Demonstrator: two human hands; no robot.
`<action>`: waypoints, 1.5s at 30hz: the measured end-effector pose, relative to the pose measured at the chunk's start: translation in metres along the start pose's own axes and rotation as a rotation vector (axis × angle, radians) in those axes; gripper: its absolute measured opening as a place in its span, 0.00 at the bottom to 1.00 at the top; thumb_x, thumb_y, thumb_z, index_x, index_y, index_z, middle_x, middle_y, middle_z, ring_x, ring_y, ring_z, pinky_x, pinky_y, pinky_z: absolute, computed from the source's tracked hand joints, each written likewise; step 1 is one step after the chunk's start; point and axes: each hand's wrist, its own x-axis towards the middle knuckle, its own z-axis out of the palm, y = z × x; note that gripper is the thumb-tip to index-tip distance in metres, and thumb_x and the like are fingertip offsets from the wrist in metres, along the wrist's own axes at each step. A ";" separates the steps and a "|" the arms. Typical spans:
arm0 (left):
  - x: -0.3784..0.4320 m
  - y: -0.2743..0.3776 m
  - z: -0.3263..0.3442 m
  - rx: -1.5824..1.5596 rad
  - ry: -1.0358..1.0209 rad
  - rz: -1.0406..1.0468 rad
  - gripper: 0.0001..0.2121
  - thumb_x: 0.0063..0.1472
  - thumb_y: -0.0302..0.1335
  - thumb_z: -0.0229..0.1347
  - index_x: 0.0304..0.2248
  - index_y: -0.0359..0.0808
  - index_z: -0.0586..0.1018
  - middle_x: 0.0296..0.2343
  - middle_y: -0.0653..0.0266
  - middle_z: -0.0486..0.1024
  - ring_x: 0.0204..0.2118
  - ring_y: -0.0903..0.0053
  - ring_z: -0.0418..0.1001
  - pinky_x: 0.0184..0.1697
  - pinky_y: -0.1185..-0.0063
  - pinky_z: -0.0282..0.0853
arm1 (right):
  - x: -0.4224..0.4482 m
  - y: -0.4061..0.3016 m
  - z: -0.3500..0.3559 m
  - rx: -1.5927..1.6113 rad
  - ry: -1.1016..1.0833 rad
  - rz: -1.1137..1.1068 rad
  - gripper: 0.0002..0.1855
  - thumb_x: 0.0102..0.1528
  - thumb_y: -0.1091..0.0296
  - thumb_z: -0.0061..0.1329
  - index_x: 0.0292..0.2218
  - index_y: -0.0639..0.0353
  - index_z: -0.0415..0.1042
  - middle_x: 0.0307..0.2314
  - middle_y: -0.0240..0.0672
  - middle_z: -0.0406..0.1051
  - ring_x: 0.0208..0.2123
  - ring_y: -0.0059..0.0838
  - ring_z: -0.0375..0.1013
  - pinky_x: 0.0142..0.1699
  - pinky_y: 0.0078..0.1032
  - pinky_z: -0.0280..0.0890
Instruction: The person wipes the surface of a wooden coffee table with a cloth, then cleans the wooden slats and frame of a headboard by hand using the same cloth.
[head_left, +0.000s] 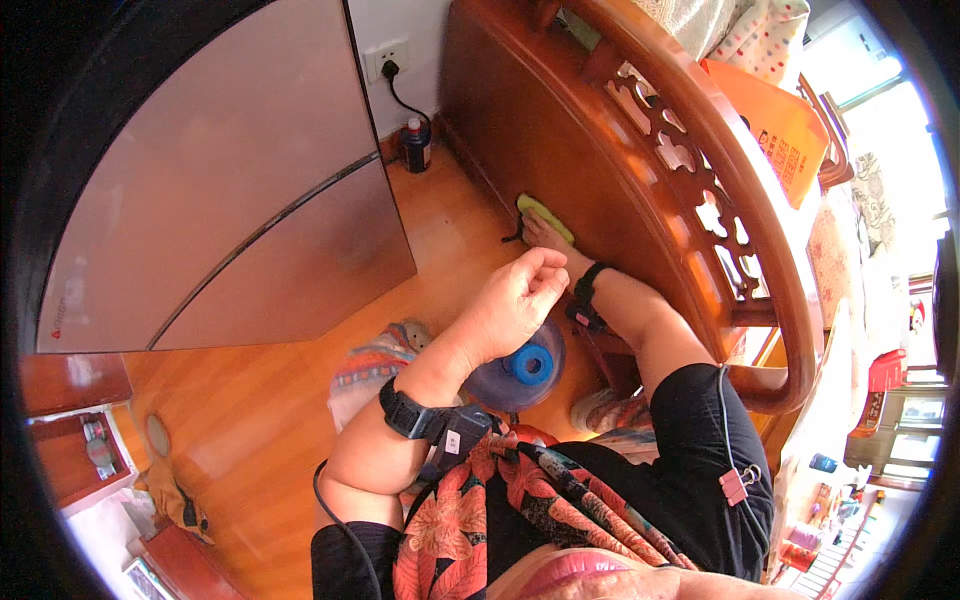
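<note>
My right hand (545, 231) presses a yellow-green cloth (541, 213) against the low part of a polished reddish-brown wooden side panel (547, 135), near the floor. Its fingers are partly hidden by the wrist and forearm. My left hand (521, 300) hovers in front of my body with its fingers curled in, and nothing shows in it. Below that hand, a clear bluish water-cooler bottle (544, 337) with a blue cap (532, 364) is partly covered by my left wrist.
A large refrigerator (225, 172) stands at left. A dark bottle (415, 146) sits by the wall under a socket (388, 60) with a plugged-in cord. The carved wooden rail (750, 180) curves along the right, with an orange bag (780, 127) beyond it.
</note>
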 end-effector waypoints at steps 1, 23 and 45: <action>0.000 0.004 0.003 -0.004 -0.017 -0.004 0.15 0.66 0.34 0.46 0.47 0.32 0.69 0.38 0.62 0.74 0.42 0.79 0.70 0.46 0.80 0.65 | 0.003 0.017 -0.005 0.001 -0.009 0.000 0.32 0.54 0.54 0.36 0.57 0.60 0.59 0.59 0.36 0.53 0.64 0.37 0.42 0.66 0.42 0.30; -0.023 0.029 0.004 -0.012 0.048 0.047 0.16 0.67 0.35 0.45 0.48 0.32 0.68 0.37 0.64 0.74 0.42 0.81 0.69 0.47 0.81 0.64 | 0.109 0.070 -0.024 -0.251 0.195 0.410 0.35 0.58 0.51 0.33 0.61 0.61 0.50 0.61 0.37 0.46 0.65 0.39 0.38 0.66 0.43 0.25; -0.027 0.011 0.003 -0.078 0.081 0.098 0.16 0.64 0.32 0.47 0.47 0.30 0.68 0.37 0.57 0.75 0.41 0.74 0.74 0.44 0.78 0.68 | 0.093 0.260 -0.188 -0.050 0.482 0.696 0.27 0.56 0.56 0.38 0.56 0.50 0.62 0.61 0.29 0.48 0.64 0.37 0.41 0.65 0.47 0.32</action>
